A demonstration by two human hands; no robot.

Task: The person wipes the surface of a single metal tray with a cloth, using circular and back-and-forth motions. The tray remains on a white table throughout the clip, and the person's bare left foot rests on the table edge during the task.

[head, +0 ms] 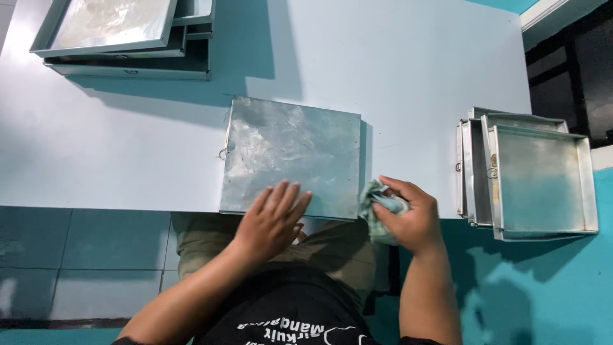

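- Fingers of the left hand lie spread and nearly flat, pressed palm-down on the near edge of an upturned metal tray; they grip nothing, only bear on the sheet.
- Left forearm runs in from about 7 o'clock of that hand, wrist straight, knuckles aimed toward 12 o'clock.
- Right hand is curled tight around a crumpled pale green cloth, thumb over the top, the wad sticking out of the fist toward 9 o'clock.
- Right forearm rises almost straight from 6 o'clock, the wrist bent slightly inward toward the tray.
- Cloth sits just beside the tray's right near corner, at about 4 o'clock of the tray's middle; I cannot tell whether it touches the metal.
- Upturned tray rests bottom-up on the pale blue table, its near edge overhanging the table edge slightly, a small wire ring on its left side.
- At 3 o'clock of the right hand, a stack of square metal trays stands open side up, poking past the table's right end.
- At 11 o'clock of the upturned tray, well apart, a second pile of trays lies at the far left corner.
- Below the table edge show the person's olive trousers and black shirt over a teal floor.
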